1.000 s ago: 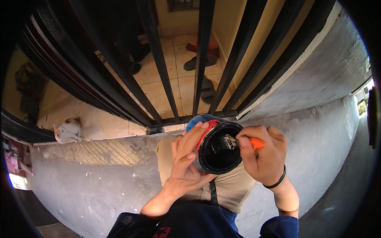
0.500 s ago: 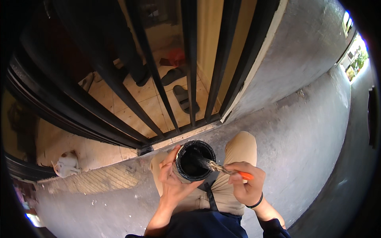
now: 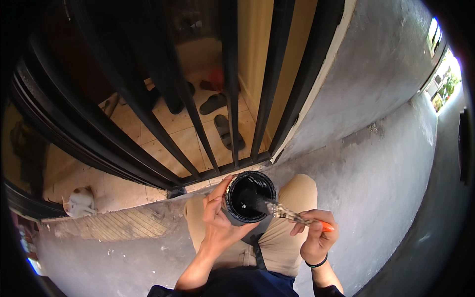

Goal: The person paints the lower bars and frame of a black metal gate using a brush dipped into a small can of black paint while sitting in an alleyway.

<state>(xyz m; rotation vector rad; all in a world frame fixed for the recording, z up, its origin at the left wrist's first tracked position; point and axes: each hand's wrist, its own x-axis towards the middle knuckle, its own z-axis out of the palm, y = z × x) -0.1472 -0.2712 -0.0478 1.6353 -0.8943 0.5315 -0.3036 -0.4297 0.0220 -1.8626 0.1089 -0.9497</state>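
Note:
My left hand point(image 3: 219, 218) is wrapped round the side of an open can point(image 3: 229, 204) of black paint point(image 3: 242, 190), held above my lap just before the gate. The can's rim is coated in black. In my right hand point(image 3: 319, 236), to the right of the can, is a paintbrush point(image 3: 289, 215) with an orange handle tip and a paint-spattered ferrule. Its dark bristles reach over the can's right rim into the mouth. Whether the bristle tips touch the paint, I cannot tell.
A black barred metal gate point(image 3: 228, 89) rises ahead of me. Behind its bars are dark sandals point(image 3: 228, 132) and a person's dark-clothed leg point(image 3: 170, 94) on tiles. A white and brown cat point(image 3: 80, 202) lies at the left by the sill. A grey wall point(image 3: 366, 74) stands to the right.
The can has shifted slightly right in my left hand. My right hand has moved right and down, drawing the brush partly back toward the can's rim. The view has tilted a little.

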